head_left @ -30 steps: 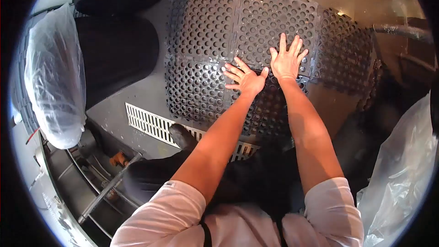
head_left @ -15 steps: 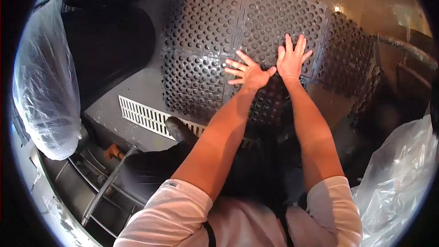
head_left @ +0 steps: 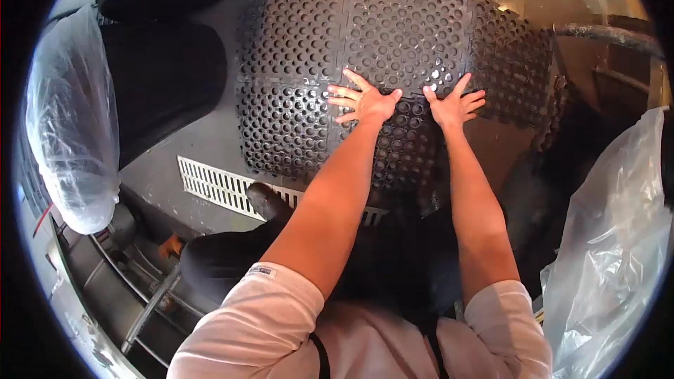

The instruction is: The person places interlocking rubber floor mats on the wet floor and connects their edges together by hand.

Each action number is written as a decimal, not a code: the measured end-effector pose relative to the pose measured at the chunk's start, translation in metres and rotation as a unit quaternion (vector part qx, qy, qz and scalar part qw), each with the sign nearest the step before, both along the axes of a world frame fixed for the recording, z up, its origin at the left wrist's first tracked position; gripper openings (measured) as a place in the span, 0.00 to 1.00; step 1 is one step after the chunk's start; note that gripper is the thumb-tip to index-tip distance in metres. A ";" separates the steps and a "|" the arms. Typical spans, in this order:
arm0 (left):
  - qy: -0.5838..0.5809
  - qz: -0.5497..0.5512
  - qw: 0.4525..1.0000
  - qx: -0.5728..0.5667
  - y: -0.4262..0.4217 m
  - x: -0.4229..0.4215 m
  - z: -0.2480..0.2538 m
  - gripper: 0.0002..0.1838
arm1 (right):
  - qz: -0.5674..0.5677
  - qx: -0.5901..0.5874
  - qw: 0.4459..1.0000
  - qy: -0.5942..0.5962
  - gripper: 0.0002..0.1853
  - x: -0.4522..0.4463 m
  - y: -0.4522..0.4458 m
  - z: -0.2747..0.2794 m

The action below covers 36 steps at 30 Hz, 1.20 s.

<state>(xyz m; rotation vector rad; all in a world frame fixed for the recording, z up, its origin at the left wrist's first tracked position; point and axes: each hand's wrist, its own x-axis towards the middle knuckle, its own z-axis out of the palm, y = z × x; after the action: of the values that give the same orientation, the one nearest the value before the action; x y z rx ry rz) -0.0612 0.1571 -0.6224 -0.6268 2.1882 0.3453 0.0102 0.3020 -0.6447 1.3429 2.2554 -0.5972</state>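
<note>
A dark rubber mat [head_left: 404,31] with rows of round holes, made of several joined sections, lies on the floor in front of me. My left hand [head_left: 371,104] rests on it near a seam, fingers spread and thumb pointing right. To its right, my right hand [head_left: 453,107] is also spread flat, by the lower edge of a section. Its thumb points up and left. Both hands are empty, with a gap between the thumbs. Whether the palms press down hard cannot be judged.
A white slotted drain grate [head_left: 203,177] runs along the floor beside my boot [head_left: 267,200]. Clear plastic wraps something at the left [head_left: 74,126], and a plastic sheet [head_left: 611,238] hangs at the right. Metal bars [head_left: 144,316] stand lower left; a pipe [head_left: 607,34] crosses upper right.
My right hand has moved back toward me and away from the left, so the thumbs no longer meet. Both hands stay spread. The view has shifted slightly.
</note>
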 end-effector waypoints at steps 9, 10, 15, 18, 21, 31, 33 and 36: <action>-0.011 0.026 1.000 -0.008 0.005 -0.005 -0.002 0.80 | 0.017 -0.068 0.997 -0.030 0.77 -0.007 -0.003 0.005; -0.013 0.026 1.000 -0.010 0.006 -0.004 -0.002 0.80 | 0.015 -0.070 0.997 -0.022 0.77 -0.007 -0.002 0.005; -0.006 0.016 1.000 -0.009 0.005 -0.002 -0.008 0.80 | 0.000 -0.088 0.996 -0.023 0.76 -0.010 -0.008 0.003; -0.011 0.033 0.999 -0.028 0.016 -0.007 -0.003 0.79 | -0.007 -0.086 0.995 -0.045 0.78 -0.020 -0.003 0.008; -0.005 0.039 0.999 -0.010 0.014 -0.009 -0.006 0.80 | 0.005 -0.089 0.996 -0.031 0.77 -0.016 0.000 0.009; 0.052 0.043 0.998 0.015 0.025 0.017 0.006 0.89 | -0.022 -0.111 0.985 0.128 0.39 0.050 0.065 0.056; 0.045 0.034 0.998 0.017 0.035 0.028 0.003 0.89 | 0.032 -0.130 0.991 0.032 0.36 0.061 0.069 0.022; 0.035 0.032 0.999 0.017 0.047 0.030 0.001 0.88 | 0.002 -0.129 0.991 0.026 0.35 0.078 0.048 -0.028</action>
<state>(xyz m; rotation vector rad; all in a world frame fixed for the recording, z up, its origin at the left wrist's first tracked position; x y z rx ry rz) -0.0313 0.2044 -0.6213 -0.6759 2.2273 0.4435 0.0878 0.3498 -0.6731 1.2064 2.1332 -0.8976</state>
